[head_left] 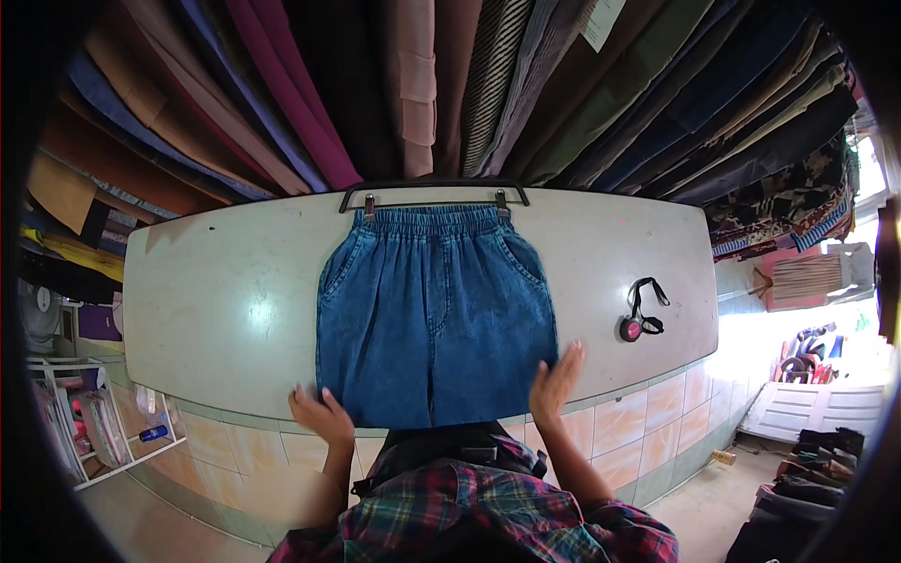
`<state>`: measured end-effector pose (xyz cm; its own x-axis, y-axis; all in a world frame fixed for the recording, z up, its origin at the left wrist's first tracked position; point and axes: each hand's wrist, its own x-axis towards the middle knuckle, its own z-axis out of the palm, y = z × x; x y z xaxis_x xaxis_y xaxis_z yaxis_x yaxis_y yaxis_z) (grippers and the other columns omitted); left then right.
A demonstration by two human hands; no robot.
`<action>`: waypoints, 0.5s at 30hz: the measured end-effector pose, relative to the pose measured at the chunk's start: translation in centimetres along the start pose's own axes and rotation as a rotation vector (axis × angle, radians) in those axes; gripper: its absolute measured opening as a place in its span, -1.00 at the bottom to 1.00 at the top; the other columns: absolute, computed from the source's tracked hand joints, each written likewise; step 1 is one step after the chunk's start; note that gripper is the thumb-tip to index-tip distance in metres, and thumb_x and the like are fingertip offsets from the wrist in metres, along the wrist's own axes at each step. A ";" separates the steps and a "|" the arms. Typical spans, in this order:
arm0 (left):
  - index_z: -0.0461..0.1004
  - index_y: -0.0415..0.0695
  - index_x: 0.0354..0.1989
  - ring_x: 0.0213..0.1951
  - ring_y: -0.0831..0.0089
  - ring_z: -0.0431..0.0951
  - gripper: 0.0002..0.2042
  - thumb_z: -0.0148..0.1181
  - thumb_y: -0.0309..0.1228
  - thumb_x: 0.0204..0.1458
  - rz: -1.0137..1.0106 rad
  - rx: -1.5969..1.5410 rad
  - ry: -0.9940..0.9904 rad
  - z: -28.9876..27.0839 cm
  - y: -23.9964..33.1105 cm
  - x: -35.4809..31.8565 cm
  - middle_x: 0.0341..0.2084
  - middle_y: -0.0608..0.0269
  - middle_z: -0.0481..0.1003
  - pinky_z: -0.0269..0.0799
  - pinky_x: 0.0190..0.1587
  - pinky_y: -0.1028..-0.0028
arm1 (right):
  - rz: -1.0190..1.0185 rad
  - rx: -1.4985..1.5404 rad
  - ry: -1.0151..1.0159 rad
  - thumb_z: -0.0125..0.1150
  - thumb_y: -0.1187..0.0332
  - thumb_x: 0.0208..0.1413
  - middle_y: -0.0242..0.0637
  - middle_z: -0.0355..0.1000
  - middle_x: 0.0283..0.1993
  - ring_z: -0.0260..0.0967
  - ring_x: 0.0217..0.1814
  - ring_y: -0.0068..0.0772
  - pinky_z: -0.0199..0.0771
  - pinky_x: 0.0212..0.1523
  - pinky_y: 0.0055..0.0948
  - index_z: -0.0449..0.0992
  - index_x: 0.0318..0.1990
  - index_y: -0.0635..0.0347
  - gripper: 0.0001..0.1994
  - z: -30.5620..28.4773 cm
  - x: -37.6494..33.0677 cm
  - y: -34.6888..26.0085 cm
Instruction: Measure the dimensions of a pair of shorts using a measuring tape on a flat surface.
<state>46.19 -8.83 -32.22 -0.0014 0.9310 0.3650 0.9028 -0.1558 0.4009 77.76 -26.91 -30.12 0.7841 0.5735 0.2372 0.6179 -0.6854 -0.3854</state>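
Blue denim shorts with a gathered elastic waistband lie spread flat on the white table. Their waistband hangs from the two metal clips of a black hanger at the far side. By the lower left edge of the shorts is my left hand, fingers apart, holding nothing. My right hand stands at the lower right edge, its fingers stretched out along the side of the denim. The hem reaches over the table's near edge, close to my body.
On the table's right lies a small round black-and-red device with a black strap. Rows of hanging clothes crowd the far side. A white rack is at lower left. Dark folded clothes are piled at lower right.
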 end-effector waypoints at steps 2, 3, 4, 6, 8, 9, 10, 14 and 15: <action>0.24 -0.27 -0.07 -0.01 -0.04 0.20 -0.65 -0.04 -0.26 0.09 0.028 0.007 -0.100 -1.4 -2.2 -1.7 -0.06 -0.13 0.22 0.00 0.04 0.03 | 0.318 -0.047 0.046 0.02 0.41 0.04 0.13 0.14 0.08 0.03 0.15 0.14 -0.02 0.14 -0.05 0.15 0.09 0.37 -0.55 -0.8 -4.0 2.4; 0.29 -0.25 -0.17 -0.08 -0.03 0.23 -0.70 -0.04 -0.24 0.09 0.053 0.018 -0.201 -2.2 -2.7 -2.0 -0.15 -0.10 0.27 0.04 -0.01 0.03 | 0.319 -0.046 0.040 0.02 0.41 0.04 0.13 0.14 0.08 0.03 0.15 0.14 -0.02 0.14 -0.05 0.15 0.09 0.37 -0.55 -0.9 -4.5 3.4; 0.30 -0.21 -0.27 -0.20 0.06 0.32 -0.78 -0.04 -0.28 0.11 0.189 0.021 -0.160 -1.8 -3.1 -1.6 -0.29 -0.03 0.33 0.17 -0.11 0.15 | 0.256 -0.024 -0.064 0.01 0.43 0.04 0.07 0.21 -0.04 0.08 0.06 0.09 0.03 0.06 -0.05 0.21 -0.04 0.35 -0.67 -1.2 -4.9 4.4; 0.29 -0.22 -0.26 -0.29 0.08 0.35 -0.80 -0.04 -0.32 0.11 -0.035 -0.179 -0.239 -2.1 -2.9 -0.6 -0.37 -0.03 0.36 0.22 -0.20 0.21 | 0.188 0.107 -0.139 -0.01 0.46 0.05 -0.04 0.31 -0.31 0.21 -0.13 -0.02 0.13 -0.10 -0.11 0.28 -0.32 0.33 -0.89 -1.3 -4.5 5.7; 0.27 -0.22 -0.25 -0.54 0.08 0.39 -0.84 -0.05 -0.37 0.13 -0.170 -0.356 -0.151 -2.5 -2.6 0.7 -0.56 -0.03 0.38 0.30 -0.46 0.34 | 0.306 0.236 0.016 -0.01 0.46 0.05 -0.04 0.30 -0.35 0.22 -0.20 -0.03 0.16 -0.13 -0.14 0.29 -0.30 0.32 -0.89 -1.8 -3.5 6.0; 0.27 -0.22 -0.25 -0.54 0.08 0.39 -0.84 -0.05 -0.37 0.13 -0.171 -0.356 -0.148 -2.7 -2.7 1.5 -0.56 -0.03 0.38 0.30 -0.46 0.34 | 0.425 0.359 0.179 -0.01 0.46 0.05 -0.04 0.29 -0.39 0.22 -0.27 -0.04 0.18 -0.16 -0.18 0.29 -0.28 0.31 -0.88 -2.2 -2.9 6.3; 0.26 -0.21 -0.25 -0.53 0.03 0.41 -0.84 -0.05 -0.37 0.13 -0.128 -0.309 -0.197 -2.9 -2.9 2.4 -0.56 -0.05 0.39 0.30 -0.46 0.31 | 0.388 0.319 0.145 -0.01 0.46 0.05 -0.04 0.29 -0.41 0.23 -0.28 -0.05 0.20 -0.19 -0.20 0.30 -0.26 0.30 -0.87 -2.4 -2.4 7.1; 0.25 -0.19 -0.26 -0.47 -0.09 0.44 -0.87 -0.05 -0.39 0.12 -0.038 -0.152 -0.410 -2.6 -5.2 2.7 -0.53 -0.12 0.41 0.30 -0.46 0.20 | 0.070 -0.113 0.265 -0.03 0.48 0.02 -0.07 0.32 -0.40 0.25 -0.26 -0.05 0.19 -0.18 -0.12 0.31 -0.29 0.30 -0.89 -1.5 -0.8 5.1; 0.25 -0.20 -0.26 -0.45 -0.10 0.44 -0.87 -0.05 -0.40 0.12 -0.002 -0.153 -0.404 -2.4 -5.1 2.4 -0.52 -0.14 0.41 0.30 -0.45 0.19 | -0.093 -0.010 0.274 -0.02 0.48 -0.01 -0.07 0.32 -0.38 0.25 -0.27 -0.06 0.18 -0.19 -0.10 0.33 -0.30 0.29 -0.88 -1.3 -0.3 2.6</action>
<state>40.50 -6.58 -31.34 0.1931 0.9810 0.0175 0.8287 -0.1727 0.5324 79.21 -29.46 -30.05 0.7096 0.4925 0.5039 0.6875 -0.6408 -0.3417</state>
